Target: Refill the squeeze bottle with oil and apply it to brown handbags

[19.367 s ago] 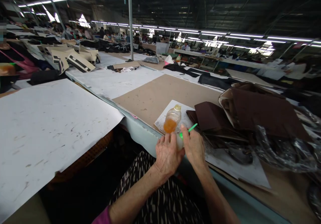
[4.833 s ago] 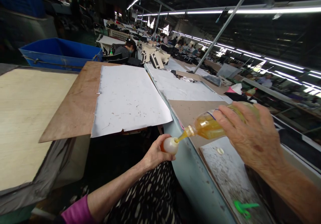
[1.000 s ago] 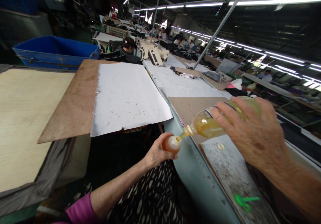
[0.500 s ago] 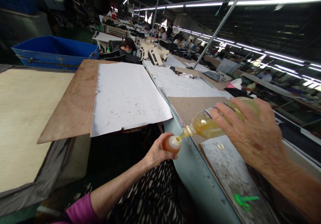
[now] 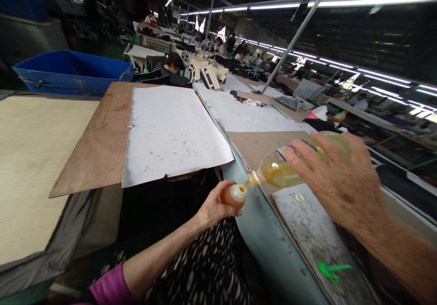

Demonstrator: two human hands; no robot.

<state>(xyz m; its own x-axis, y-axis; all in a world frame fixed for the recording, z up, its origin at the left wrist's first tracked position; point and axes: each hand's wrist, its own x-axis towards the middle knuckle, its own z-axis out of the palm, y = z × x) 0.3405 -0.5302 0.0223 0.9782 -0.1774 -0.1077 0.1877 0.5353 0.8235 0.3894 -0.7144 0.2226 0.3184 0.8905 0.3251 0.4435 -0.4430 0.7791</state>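
My left hand [image 5: 212, 205] is wrapped round a small translucent squeeze bottle [image 5: 234, 197] holding orange-amber liquid, its open mouth tilted up to the right. Higher up on the right, my right hand [image 5: 337, 177] grips a large clear plastic bottle [image 5: 278, 168] of yellow liquid, tipped nearly on its side. The big bottle's neck meets the small bottle's mouth, and yellow liquid runs between them. A green nozzle cap [image 5: 331, 271] lies on the stained board [image 5: 307, 218] below my right hand. Near that board's upper end rests a small round white cap [image 5: 299, 198].
A white sheet [image 5: 174, 136] lies on a brown board [image 5: 92, 136] ahead, beside a pale wooden panel [image 5: 30, 159]. Farther left stands a blue tub [image 5: 71, 73]. A pale blue-green table edge [image 5: 259, 232] runs past my lap. Another person [image 5: 162, 66] bends over work beyond.
Both hands keep nearly the same pose, with the liquid still running from the large bottle. The whole view has shifted slightly.
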